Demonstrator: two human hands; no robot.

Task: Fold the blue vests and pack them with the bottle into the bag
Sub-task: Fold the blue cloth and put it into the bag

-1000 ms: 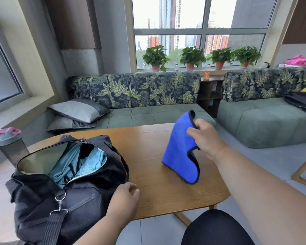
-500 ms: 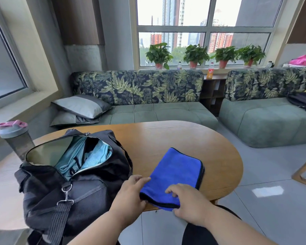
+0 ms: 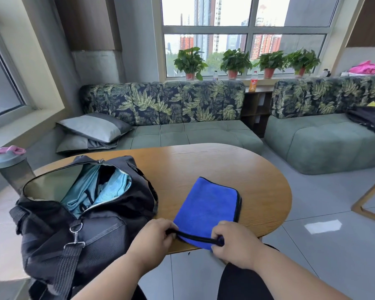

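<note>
Here, a folded blue vest (image 3: pixel 206 207) is laid on the wooden table (image 3: pixel 204 163), its near edge pinched by the left hand (image 3: pixel 154 239) and right hand (image 3: pixel 234 243). Left of it the open black bag (image 3: pixel 78 213) is set, a bottle (image 3: pixel 8 165) behind. A leaf-patterned sofa (image 3: pixel 171 118) is placed beyond the table.

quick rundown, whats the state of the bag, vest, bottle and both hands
black duffel bag: unzipped, light blue cloth inside
folded blue vest: flat on wooden table
grey bottle with pink lid: capped, upright, outside bag
left hand: pinching vest edge
right hand: pinching vest edge
</note>
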